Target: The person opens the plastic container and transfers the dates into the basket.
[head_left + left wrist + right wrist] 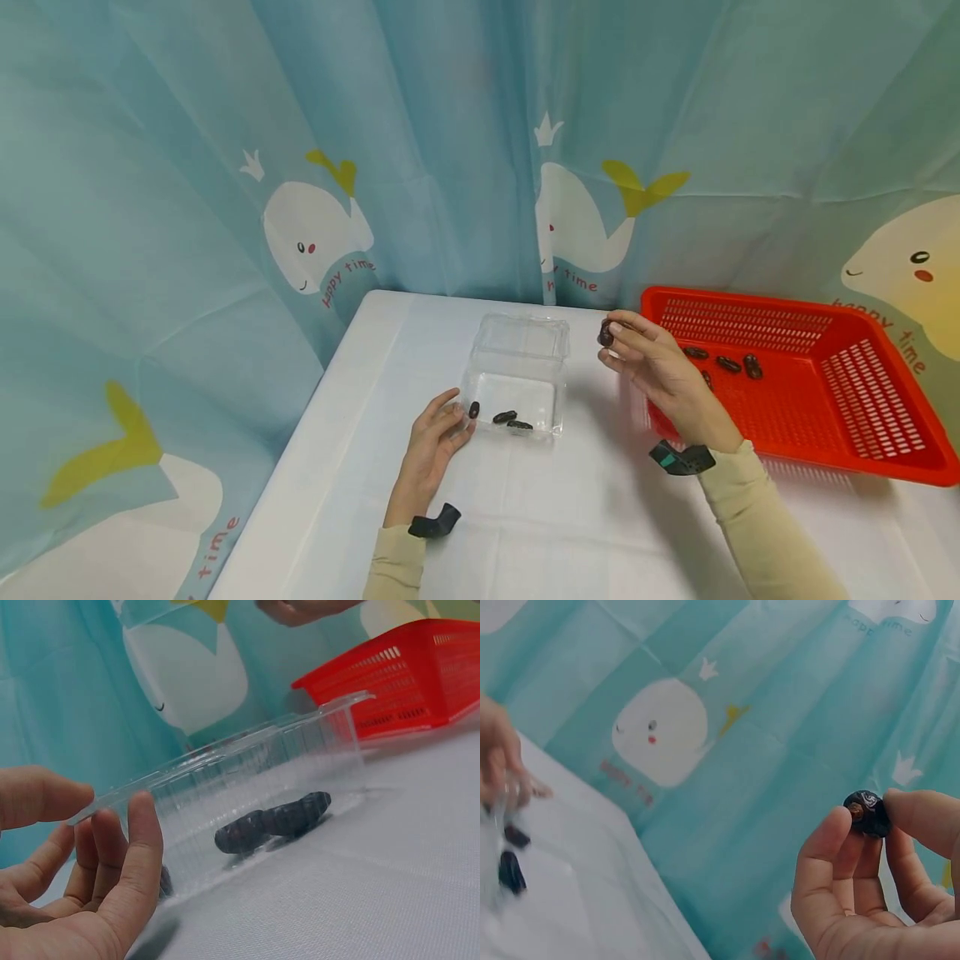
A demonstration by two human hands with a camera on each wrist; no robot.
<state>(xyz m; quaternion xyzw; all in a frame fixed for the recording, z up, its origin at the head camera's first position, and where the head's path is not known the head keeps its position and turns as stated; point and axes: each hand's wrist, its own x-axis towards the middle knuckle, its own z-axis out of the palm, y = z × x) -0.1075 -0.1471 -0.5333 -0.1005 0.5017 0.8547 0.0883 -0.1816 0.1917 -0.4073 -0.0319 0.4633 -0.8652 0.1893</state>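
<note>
My left hand (431, 442) grips the near left corner of a clear plastic box (525, 390), its thumb and fingers on the rim (262, 735). The hinged lid (521, 336) lies folded back on the far side. Inside the box, three dark wrinkled dates (505, 417) lie along the near and left sides. Raised above the table between box and basket, my right hand (667, 379) pinches another date (868, 814) between thumb and fingertips. The brown stem end of this date faces the right wrist camera.
A red slotted plastic basket (795, 425) stands on the right, with several dates (752, 367) towards its left side. White cloth covers the table (555, 517). A blue whale-print curtain (450, 150) hangs right behind the table's far edge and along its left.
</note>
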